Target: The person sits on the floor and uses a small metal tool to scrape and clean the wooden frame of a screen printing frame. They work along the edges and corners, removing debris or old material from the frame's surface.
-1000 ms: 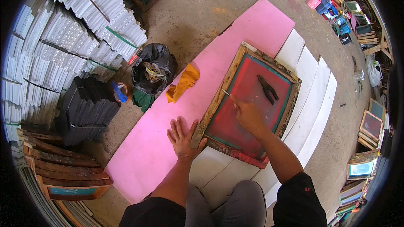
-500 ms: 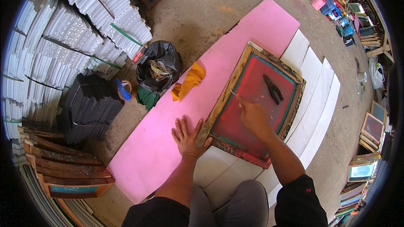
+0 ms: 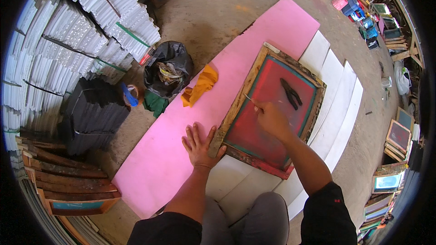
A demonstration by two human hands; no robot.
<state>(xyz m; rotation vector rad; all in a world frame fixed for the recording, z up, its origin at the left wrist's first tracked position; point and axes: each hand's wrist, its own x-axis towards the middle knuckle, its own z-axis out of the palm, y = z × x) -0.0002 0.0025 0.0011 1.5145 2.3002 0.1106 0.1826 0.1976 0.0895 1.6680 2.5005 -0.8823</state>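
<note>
A wooden screen-printing frame (image 3: 246, 84) with red mesh lies tilted across a pink board (image 3: 168, 154). My left hand (image 3: 199, 147) rests on the board with its fingers spread, its thumb and forefinger around the frame's near left corner. In my right hand (image 3: 271, 119), closed over the mesh, is a thin pointed tool (image 3: 248, 97). Its tip reaches the frame's left wooden bar, while its handle is hidden in my fist. Black-handled pliers (image 3: 290, 94) lie on the mesh, right of my right hand.
An orange cloth (image 3: 200, 86) lies on the pink board beside a black rubbish bag (image 3: 180, 63). White planks (image 3: 338, 93) extend under the frame's right side. Bundled white sheets (image 3: 68, 31) and a black stack (image 3: 97, 113) stand left. More wooden frames (image 3: 399, 136) lean at right.
The whole view has shifted slightly. Both hands stay in nearly the same places relative to the frame, and the right still grips the thin tool.
</note>
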